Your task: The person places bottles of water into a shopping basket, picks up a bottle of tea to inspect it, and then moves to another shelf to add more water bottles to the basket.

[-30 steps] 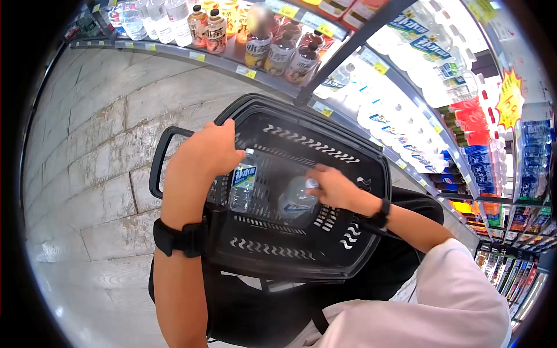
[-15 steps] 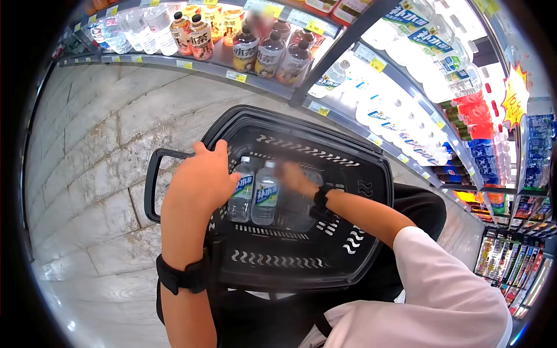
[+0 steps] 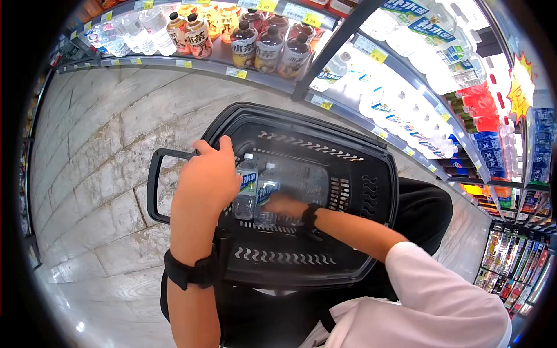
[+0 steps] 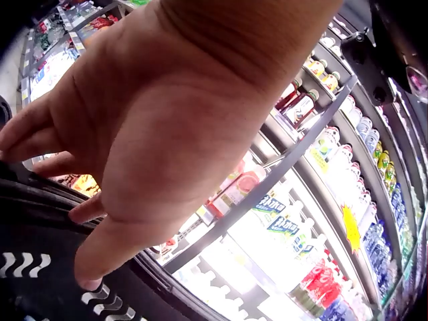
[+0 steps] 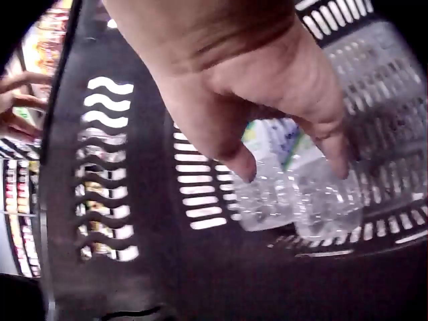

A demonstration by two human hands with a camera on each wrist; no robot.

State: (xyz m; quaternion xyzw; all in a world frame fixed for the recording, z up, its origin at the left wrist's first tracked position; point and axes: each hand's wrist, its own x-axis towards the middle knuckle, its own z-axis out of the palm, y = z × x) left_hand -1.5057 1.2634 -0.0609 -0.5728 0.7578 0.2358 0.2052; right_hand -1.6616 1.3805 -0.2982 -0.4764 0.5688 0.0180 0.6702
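Observation:
Across the left rim of the black basket (image 3: 290, 267) rests my left hand (image 3: 207, 180), its fingers spread and its thumb inside. In the left wrist view that hand (image 4: 147, 140) has long fingers over the rim. Two clear labelled bottles, one (image 3: 245, 194) beside the other (image 3: 266, 217), lie on the basket floor. My right hand (image 3: 287, 207), blurred, touches the right one. From the right wrist, the hand (image 5: 247, 87) spans both bottles, left (image 5: 264, 207) and right (image 5: 324, 210), thumb and a finger apart. Contact of its other fingers is hidden.
More clear plastic (image 3: 310, 177) lies in the basket, right of the two bottles. The basket handle (image 3: 154, 185) sticks out left over the tiled floor (image 3: 110, 191). Shelves hold tea bottles (image 3: 270, 52) beyond the basket and clear drinks (image 3: 432, 35) at the right.
Since a second ago a second labelled bottle has come to stand beside the first, out of my right hand. That hand went right, then came back low onto the bottles. My left hand stays on the rim.

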